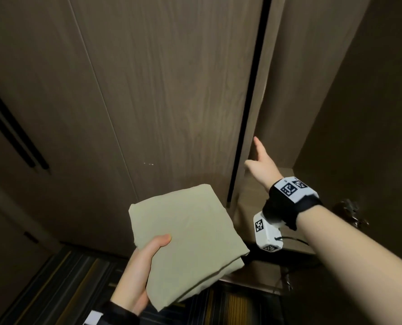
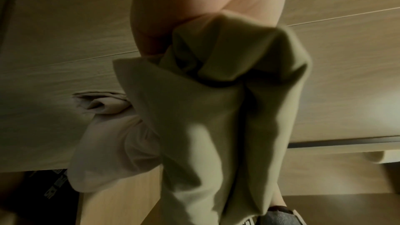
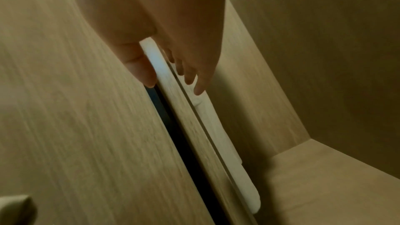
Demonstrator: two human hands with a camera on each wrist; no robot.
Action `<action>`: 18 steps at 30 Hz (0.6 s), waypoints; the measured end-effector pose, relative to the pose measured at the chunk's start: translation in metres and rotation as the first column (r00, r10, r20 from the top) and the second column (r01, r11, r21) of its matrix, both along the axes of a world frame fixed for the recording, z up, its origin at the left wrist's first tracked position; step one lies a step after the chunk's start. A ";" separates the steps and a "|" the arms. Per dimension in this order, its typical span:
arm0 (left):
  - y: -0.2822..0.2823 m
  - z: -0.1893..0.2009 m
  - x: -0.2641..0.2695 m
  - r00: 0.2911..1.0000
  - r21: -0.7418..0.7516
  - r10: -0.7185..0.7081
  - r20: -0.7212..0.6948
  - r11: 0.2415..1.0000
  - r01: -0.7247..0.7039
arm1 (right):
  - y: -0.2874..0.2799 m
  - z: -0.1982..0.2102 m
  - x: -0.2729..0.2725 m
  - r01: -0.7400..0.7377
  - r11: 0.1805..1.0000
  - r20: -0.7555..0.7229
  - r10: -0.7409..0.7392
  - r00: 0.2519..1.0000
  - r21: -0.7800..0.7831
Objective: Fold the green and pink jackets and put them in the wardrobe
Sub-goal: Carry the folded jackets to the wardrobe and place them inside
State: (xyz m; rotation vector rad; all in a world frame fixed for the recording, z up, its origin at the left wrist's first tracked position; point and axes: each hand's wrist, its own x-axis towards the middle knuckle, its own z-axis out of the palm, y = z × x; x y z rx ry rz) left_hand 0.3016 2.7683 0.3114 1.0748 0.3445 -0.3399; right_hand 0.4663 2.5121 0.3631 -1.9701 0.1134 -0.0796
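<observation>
My left hand (image 1: 146, 261) grips the folded green jacket (image 1: 185, 238) from below, thumb on top, holding it flat in front of the wardrobe (image 1: 171, 90). In the left wrist view the green jacket (image 2: 216, 126) hangs from my palm (image 2: 173, 6), with a paler pinkish fabric (image 2: 108, 148) bunched beside it. My right hand (image 1: 254, 156) reaches up to the edge of the wardrobe door (image 1: 258, 102) beside a dark vertical gap. In the right wrist view the right hand (image 3: 173, 85) has its thumb (image 3: 140, 67) left of the door edge (image 3: 186, 126) and straight fingers (image 3: 200, 83) on its right.
Brown wood panels fill the view ahead. A side wall (image 1: 359, 113) and a low wooden ledge (image 1: 286, 172) close in the right. Two black bars (image 1: 14, 137) sit on the left panel. Striped dark carpet (image 1: 77, 277) lies below, with a shoe (image 2: 279, 216) showing.
</observation>
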 end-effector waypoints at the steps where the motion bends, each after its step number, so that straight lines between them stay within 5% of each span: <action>1: -0.004 -0.001 0.000 1.000 -0.006 0.014 -0.003 1.000 -0.014 | -0.001 0.002 0.011 -0.015 1.000 0.000 0.015 1.000 -0.008; 9: -0.028 -0.009 -0.012 0.990 -0.023 0.142 -0.018 0.989 -0.143 | -0.017 -0.006 0.046 -0.064 0.998 0.040 0.063 0.997 0.016; 18: -0.017 -0.022 -0.060 0.988 0.025 0.151 -0.043 0.988 -0.150 | -0.008 -0.015 -0.012 -0.070 0.993 0.158 0.055 0.986 0.091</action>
